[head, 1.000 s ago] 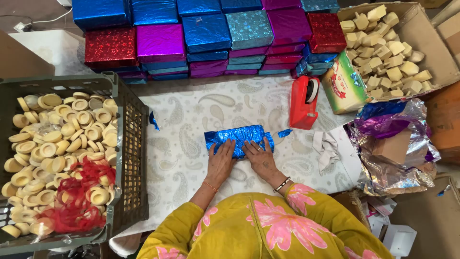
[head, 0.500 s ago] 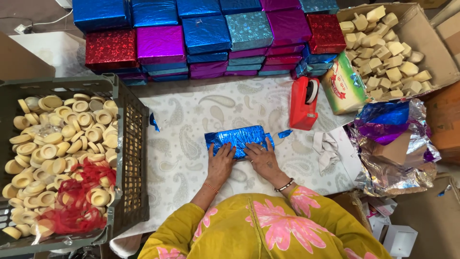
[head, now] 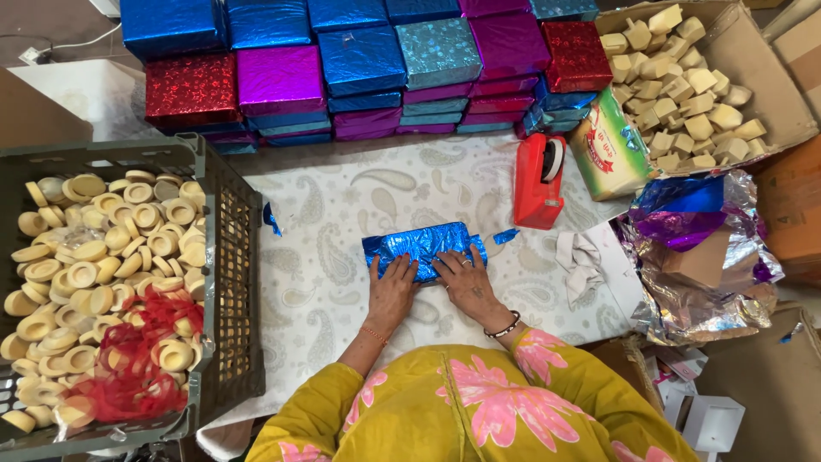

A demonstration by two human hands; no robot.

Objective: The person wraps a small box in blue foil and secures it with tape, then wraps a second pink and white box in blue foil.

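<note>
Hands lay at mid-frame: left hand [head: 392,291] and right hand [head: 468,284] spread flat, gripping nothing, pressing the blue parcel [head: 421,245] to hold its foil creased; tape dispenser [head: 539,181] stood upper right.

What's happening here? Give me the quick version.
A person is wrapping a box in blue foil on a patterned cloth. Both hands press on it: left hand on the near left part, right hand on the near right. A red tape dispenser stands just beyond, finished foil boxes are stacked at the back, a crate of pale round pieces sits at the left, and loose foil sheets lie at the right.
</note>
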